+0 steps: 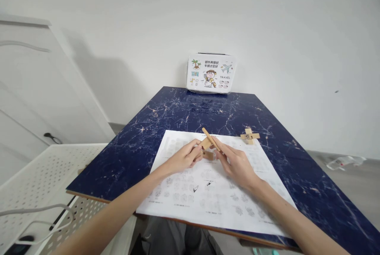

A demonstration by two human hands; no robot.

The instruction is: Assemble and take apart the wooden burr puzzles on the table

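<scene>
Over a white printed sheet (204, 207), both hands meet around several light wooden puzzle pieces. My left hand (187, 156) is closed, its fingers pinching a flat wooden puzzle piece (205, 143) from the left. My right hand (237, 164) grips a long narrow wooden puzzle piece (210, 137) that slants up and to the left across the flat one. Just below them, another wooden puzzle piece (208, 155) with a dark spot shows between the hands; which hand supports it I cannot tell. Fingers partly hide where the pieces touch. A cross-shaped wooden puzzle (249, 136) stands at the sheet's upper right corner.
The sheet lies on a blue marble-patterned table (190, 108). At its far edge, against the wall, stands a white case (211, 73) with cartoon prints. Left of the table are a white perforated rack (59, 164) and a pale cable (38, 209). Clear plastic (346, 162) lies at right.
</scene>
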